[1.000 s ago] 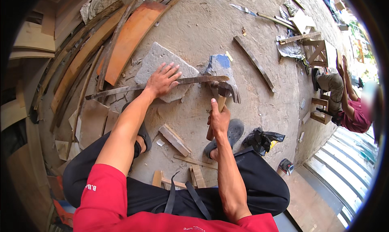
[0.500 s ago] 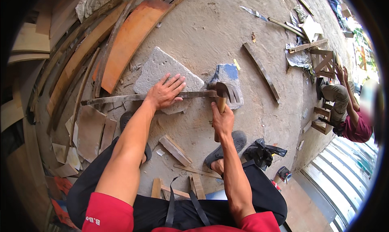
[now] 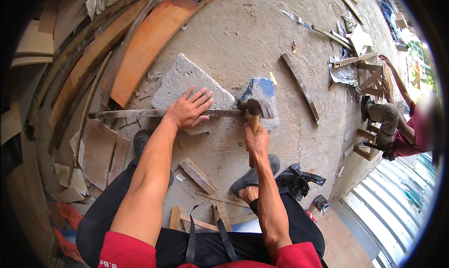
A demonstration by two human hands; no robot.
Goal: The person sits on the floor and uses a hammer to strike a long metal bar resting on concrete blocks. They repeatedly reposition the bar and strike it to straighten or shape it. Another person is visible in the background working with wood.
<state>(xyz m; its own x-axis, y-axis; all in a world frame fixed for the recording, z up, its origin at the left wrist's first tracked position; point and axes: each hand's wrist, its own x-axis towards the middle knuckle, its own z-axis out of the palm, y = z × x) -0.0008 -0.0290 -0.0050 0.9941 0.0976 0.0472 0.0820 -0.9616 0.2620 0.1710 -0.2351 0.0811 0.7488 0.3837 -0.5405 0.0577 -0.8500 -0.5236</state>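
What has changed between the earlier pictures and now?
The claw hammer has moved from just below the wooden strip's right end to over it, hiding that end. A co-worker's arm has stretched outward. Nothing was let go: the right hand still grips the hammer, the left hand still lies across the strip.

At centre, the slab [image 3: 189, 78] looks like rough, pitted concrete; the strip [image 3: 224, 113] across it, dull matt wood. The hammer [image 3: 255, 112] has a metal head [image 3: 260, 108] and wooden handle [image 3: 254, 124]. Upper left, the orange panel [image 3: 152, 48] is smooth wood (faintly glossy); lower right, the bag [image 3: 294, 181] is shiny, crinkled plastic.
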